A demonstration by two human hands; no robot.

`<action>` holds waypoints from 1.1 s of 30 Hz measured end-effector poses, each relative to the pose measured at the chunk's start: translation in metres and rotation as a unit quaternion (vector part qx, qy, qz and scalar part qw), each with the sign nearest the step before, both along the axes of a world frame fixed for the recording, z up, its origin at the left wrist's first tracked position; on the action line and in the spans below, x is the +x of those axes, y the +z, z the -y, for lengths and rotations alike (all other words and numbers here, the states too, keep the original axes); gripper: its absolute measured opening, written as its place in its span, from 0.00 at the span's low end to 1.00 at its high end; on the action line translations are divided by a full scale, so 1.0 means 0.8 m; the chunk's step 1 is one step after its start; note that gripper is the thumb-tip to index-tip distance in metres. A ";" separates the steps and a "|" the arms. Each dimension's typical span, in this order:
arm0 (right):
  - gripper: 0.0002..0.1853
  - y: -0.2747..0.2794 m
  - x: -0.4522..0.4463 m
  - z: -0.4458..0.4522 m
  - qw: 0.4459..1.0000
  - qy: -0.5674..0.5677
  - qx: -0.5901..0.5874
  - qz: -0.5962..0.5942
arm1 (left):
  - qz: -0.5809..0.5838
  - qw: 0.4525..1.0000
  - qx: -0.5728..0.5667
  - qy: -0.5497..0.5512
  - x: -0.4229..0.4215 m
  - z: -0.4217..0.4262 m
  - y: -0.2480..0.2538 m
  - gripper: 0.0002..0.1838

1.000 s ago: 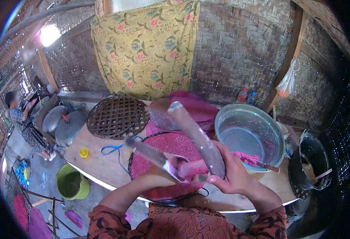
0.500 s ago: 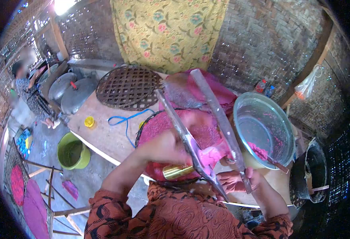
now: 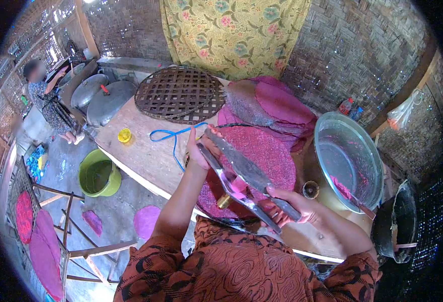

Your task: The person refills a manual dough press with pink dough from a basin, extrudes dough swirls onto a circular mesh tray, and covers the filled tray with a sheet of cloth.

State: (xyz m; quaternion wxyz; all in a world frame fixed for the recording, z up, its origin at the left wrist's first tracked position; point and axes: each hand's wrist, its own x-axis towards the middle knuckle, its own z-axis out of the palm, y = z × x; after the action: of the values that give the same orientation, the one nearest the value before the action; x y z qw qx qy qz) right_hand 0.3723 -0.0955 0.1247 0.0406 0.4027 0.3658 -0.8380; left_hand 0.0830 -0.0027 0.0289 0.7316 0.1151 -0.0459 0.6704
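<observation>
Two long, flat, grey bars [image 3: 246, 168], gripped by left hand [image 3: 199, 151] and right hand [image 3: 306, 206], slant toward the tabletop's [image 3: 146, 156] near edge.

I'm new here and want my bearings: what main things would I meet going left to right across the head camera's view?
Green plastic bucket → small round yellow container → person's bare left hand → person's bare right hand → large round greyish-green basin → dark round bucket.
</observation>
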 end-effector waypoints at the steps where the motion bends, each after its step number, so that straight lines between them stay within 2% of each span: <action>1: 0.37 0.025 -0.010 0.004 0.999 -0.009 0.036 0.015 | 0.005 1.000 0.023 0.011 -0.002 0.001 -0.003 0.22; 2: 0.37 0.028 -0.015 0.003 0.999 -0.008 0.033 0.017 | 0.010 0.999 0.046 0.023 -0.003 0.005 -0.002 0.21; 4: 0.34 0.031 -0.023 0.000 0.991 0.030 0.126 0.031 | 0.005 0.997 0.064 0.033 -0.014 0.003 0.014 0.19; 6: 0.31 0.033 -0.036 0.002 0.991 0.013 0.129 0.035 | 0.001 0.989 0.142 0.040 -0.033 0.004 0.038 0.19; 10: 0.29 0.055 -0.046 0.018 0.987 0.044 0.157 0.009 | -0.019 0.991 0.123 0.056 -0.048 0.035 0.075 0.20; 11: 0.29 0.062 -0.043 0.023 0.989 0.030 0.142 0.011 | 0.023 0.993 0.113 0.030 -0.046 0.040 0.073 0.26; 14: 0.28 0.084 -0.031 0.024 0.992 0.002 0.121 0.033 | 0.054 0.994 0.091 0.022 -0.027 0.041 0.064 0.26; 18: 0.28 0.073 -0.029 0.009 0.975 0.036 0.209 0.063 | 0.062 0.990 0.120 0.035 -0.030 0.018 0.068 0.26; 20: 0.27 0.063 -0.040 0.012 0.971 0.014 0.230 0.070 | 0.054 0.991 0.114 0.039 -0.042 0.023 0.080 0.26; 22: 0.27 0.062 -0.047 0.014 0.971 0.044 0.229 0.055 | -0.009 0.993 0.101 0.068 -0.052 0.037 0.087 0.22; 24: 0.27 0.059 -0.048 0.022 0.978 0.020 0.209 -0.005 | -0.008 0.994 0.091 0.065 -0.053 0.048 0.081 0.23; 26: 0.26 0.062 -0.033 0.020 0.979 0.042 0.199 0.009 | -0.020 0.993 0.061 0.096 -0.043 0.057 0.071 0.23; 29: 0.26 0.061 -0.022 0.016 0.978 0.027 0.202 0.038 | 0.005 0.995 0.057 0.084 -0.023 0.050 0.056 0.23; 31: 0.25 0.046 -0.024 0.007 0.977 0.028 0.206 0.044 | 0.043 0.996 0.047 0.058 -0.024 0.033 0.039 0.26; 33: 0.26 0.023 -0.032 0.000 0.978 0.003 0.204 0.047 | 0.026 0.997 0.042 0.062 -0.037 0.018 0.017 0.26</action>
State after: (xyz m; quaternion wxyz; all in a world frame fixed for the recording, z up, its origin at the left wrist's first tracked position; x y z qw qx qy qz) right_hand 0.3465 -0.0958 0.1429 -0.0226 0.4402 0.5285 -0.7255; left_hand 0.0533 -0.0170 0.0427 0.6819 0.1307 -0.0858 0.7146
